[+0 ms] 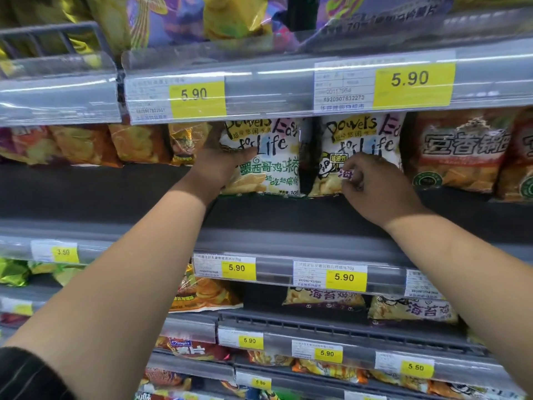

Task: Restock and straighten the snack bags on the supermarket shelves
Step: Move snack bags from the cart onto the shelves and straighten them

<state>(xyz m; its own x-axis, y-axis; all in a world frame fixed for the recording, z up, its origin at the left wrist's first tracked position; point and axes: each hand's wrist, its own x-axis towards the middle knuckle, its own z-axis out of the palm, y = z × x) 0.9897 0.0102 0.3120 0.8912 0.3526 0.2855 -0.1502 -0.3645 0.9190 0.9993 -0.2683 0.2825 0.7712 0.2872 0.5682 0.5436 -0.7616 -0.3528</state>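
- Directly below the big yellow tag [414, 82], on the shelf board [115, 194]: two puffed white bags, upright and side by side, set well back from the board's front rail.
- Left white bag [268, 168] down and to the left of the tag; right white bag [360, 134] just under the tag's left end, touching its neighbour.
- Grips the left white bag with the left hand [222, 166]: thumb across the printed front, fingers tucked behind the bag's left edge.
- Pinches the lower front of the right white bag with the right hand [375, 189], fingers curled into the film; cannot tell how much film is caught.
- Further left of the tag, orange bags [138, 142] leaning back; under the tag's right end, a red bag [458, 151] right beside the right white bag.
- Judging by the swollen, glossy look: light, air-filled and soft, with slippery film and brittle chips inside.
- Better to hold by the side seams or the crimped top than by the belly; squeezing the middle risks crushing the contents, and a flat palm may slide.
- Probably mid-straightening: squaring both fronts outward, perhaps before drawing them toward the front rail below the tag.
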